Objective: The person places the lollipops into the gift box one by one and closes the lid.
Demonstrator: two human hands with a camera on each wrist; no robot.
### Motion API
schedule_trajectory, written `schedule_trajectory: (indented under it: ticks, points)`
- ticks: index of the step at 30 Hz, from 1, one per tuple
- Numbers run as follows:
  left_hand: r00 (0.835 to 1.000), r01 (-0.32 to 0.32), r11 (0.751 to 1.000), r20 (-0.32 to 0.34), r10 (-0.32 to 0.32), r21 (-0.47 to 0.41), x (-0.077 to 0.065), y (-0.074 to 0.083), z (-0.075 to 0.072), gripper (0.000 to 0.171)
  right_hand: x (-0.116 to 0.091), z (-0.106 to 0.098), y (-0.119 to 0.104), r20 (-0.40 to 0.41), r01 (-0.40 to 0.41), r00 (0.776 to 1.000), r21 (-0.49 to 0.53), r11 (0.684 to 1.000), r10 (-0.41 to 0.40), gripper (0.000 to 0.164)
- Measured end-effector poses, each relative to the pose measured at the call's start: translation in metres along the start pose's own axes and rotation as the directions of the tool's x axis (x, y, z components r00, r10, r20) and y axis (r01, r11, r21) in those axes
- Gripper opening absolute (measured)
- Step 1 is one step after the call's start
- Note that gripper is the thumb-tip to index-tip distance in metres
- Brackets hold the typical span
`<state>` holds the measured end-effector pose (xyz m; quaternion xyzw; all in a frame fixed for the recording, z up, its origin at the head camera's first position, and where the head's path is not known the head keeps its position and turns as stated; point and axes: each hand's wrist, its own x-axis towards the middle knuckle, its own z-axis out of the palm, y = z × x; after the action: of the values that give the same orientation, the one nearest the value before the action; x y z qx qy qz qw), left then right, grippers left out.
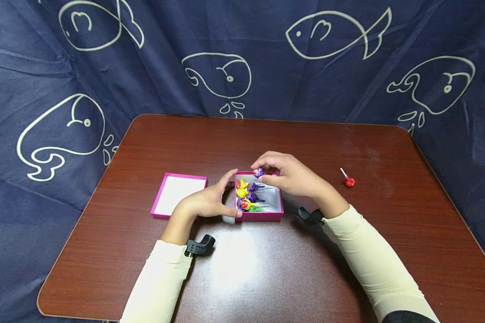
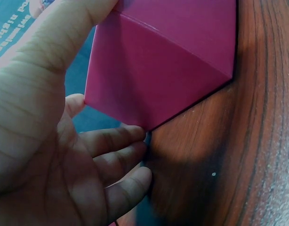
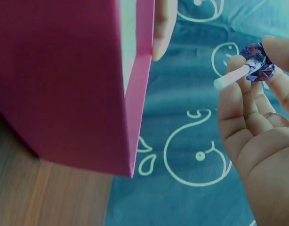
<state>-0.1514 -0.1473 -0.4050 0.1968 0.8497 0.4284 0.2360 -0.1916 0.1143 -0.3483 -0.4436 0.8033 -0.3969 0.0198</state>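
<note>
Above the back of the pink box (image 1: pixel 262 217), my right hand (image 1: pixel 288 175) pinches a lollipop (image 1: pixel 258 172) in a purple and red wrapper by its head. Its white stick (image 3: pixel 231 77) points away from the fingers in the right wrist view. My left hand (image 1: pixel 206 199) holds the box at its left end, thumb at the front corner and index finger at the back corner. Below them, in the left wrist view, the other fingers (image 2: pixel 118 162) lie beside the box wall. Inside the box, several yellow, purple and green lollipops (image 1: pixel 248 195) lie in rows, sticks to the right.
A pink-edged lid (image 1: pixel 179 195) with a white inside lies left of the box. One red lollipop (image 1: pixel 349 181) lies by itself on the brown table (image 1: pixel 388 215) at the right. Behind the table hangs a dark blue cloth (image 1: pixel 266 89) with white fish and whale drawings.
</note>
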Motion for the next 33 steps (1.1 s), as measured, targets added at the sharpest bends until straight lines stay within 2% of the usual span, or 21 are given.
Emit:
schedule_trajectory:
  ticks: [5,14,23,33]
  points:
    - [1.0,0.002,1.0,0.002,-0.002,0.002,0.0,0.0,0.0,0.116,0.005,0.008,0.002,0.037,0.02,0.999,-0.006,1.0,-0.02,0.025]
    - [1.0,0.005,1.0,0.006,-0.005,0.007,0.0,0.002,-0.001,0.117,0.008,0.022,0.009,0.143,0.002,0.99,-0.041,0.999,0.004,0.023]
    - [1.0,-0.009,1.0,0.005,0.009,0.009,0.0,0.001,-0.001,0.118,0.009,0.033,0.017,0.229,0.076,0.972,-0.105,0.992,-0.051,0.021]
    - [1.0,-0.005,1.0,0.005,0.005,0.007,-0.002,0.002,-0.001,0.116,0.01,0.038,0.02,0.235,0.081,0.971,-0.145,0.986,-0.045,0.019]
